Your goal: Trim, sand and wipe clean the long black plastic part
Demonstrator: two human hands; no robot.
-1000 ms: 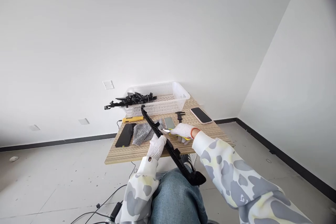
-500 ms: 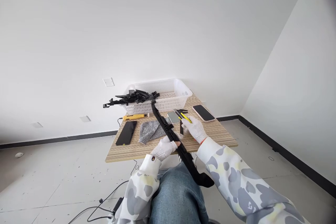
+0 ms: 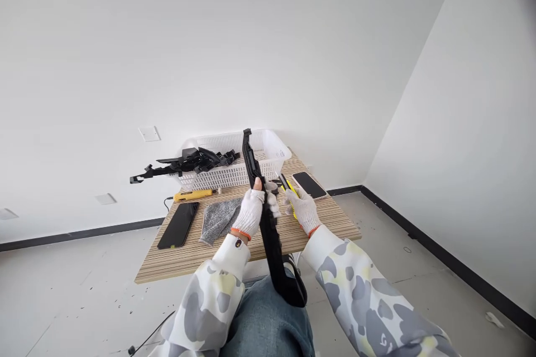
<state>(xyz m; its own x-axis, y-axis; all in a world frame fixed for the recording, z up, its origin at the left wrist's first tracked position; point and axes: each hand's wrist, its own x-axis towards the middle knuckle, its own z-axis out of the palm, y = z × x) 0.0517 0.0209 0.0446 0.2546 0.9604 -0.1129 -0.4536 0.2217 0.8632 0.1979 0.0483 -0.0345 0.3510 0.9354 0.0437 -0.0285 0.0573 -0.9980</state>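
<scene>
My left hand (image 3: 252,211), in a white knit glove with the thumb tip bare, is wrapped round a long black plastic part (image 3: 274,251). The part stands nearly upright in view, its upper end in front of the basket and its wide lower end over my knee. To the right, my right hand (image 3: 305,211), gloved too, grips a yellow and black utility knife (image 3: 288,187) whose tip points up and left. A small gap separates the knife from the black part. Some fingers of my left hand show on the part's far side.
A white plastic basket (image 3: 221,178) at the table's back holds several black plastic parts (image 3: 188,162), some jutting out left. On the wooden table (image 3: 167,262) lie a yellow-handled tool (image 3: 193,194), a grey cloth (image 3: 220,219), a black phone (image 3: 179,225) and another phone (image 3: 309,184).
My left hand has swung the black part more upright and turned it. The knife in my right hand now points more steeply upward. The whole view has shifted slightly to the right.
</scene>
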